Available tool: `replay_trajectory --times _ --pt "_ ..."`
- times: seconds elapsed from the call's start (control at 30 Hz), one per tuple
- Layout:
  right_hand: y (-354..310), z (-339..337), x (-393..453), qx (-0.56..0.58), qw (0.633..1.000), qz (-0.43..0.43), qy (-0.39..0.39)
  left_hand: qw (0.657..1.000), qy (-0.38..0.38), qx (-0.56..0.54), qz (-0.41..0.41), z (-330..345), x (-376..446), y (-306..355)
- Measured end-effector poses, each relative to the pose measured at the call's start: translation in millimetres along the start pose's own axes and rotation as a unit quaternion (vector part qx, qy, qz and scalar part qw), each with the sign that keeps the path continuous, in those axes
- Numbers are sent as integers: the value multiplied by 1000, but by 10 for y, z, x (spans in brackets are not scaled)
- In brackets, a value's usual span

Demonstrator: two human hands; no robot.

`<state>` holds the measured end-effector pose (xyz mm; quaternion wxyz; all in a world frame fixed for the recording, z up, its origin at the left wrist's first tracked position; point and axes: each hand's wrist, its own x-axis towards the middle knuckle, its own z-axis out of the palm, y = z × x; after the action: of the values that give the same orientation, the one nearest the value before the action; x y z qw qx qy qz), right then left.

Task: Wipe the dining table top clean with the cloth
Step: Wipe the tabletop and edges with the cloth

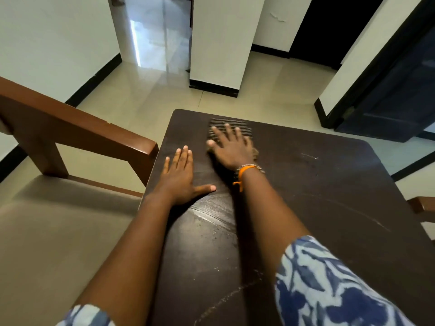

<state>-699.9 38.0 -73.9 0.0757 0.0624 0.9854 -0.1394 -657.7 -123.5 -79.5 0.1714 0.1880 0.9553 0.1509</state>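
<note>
The dining table top is dark brown wood with pale dust streaks and crumbs across it. A striped dark cloth lies flat near the table's far left corner. My right hand presses down on the cloth with fingers spread; an orange thread and a beaded band circle the wrist. My left hand rests flat on the bare table near its left edge, fingers together and thumb out, holding nothing.
A wooden chair with a beige cushioned seat stands close against the table's left side. Part of another chair shows at the right edge. Beyond the table lie glossy floor tiles, a white pillar and a dark door.
</note>
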Motion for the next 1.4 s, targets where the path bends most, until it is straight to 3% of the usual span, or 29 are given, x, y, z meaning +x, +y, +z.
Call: replay_trajectory --times 0.1,0.2,0.4,0.63,0.8,1.0,1.1,1.23,1.4 --pt "-62 17 -5 -6 998 -53 -19 999 5 -26 -20 -17 -23 139" --pt "314 -86 -62 -4 998 -57 -14 999 26 -26 1 57 -17 542" --pt "1676 -417 -384 -13 998 56 27 996 -17 -41 72 267 184 1520" --pt "3001 -746 -863 -12 980 196 26 993 -74 -19 92 558 213 1666" --pt "2684 -681 -812 18 973 224 45 993 -74 21 91 580 194 1683" --pt "1501 -379 -292 7 998 58 15 995 -58 7 76 569 199 1709" --pt "1276 -354 -231 5 1000 -20 -21 996 -57 -8 74 524 185 1747" --pt "1754 -520 -254 -6 999 -30 -12 997 -70 -13 34 477 224 1865" --pt "2954 -805 -389 -11 991 125 44 994 -55 7 97 592 330 2036"
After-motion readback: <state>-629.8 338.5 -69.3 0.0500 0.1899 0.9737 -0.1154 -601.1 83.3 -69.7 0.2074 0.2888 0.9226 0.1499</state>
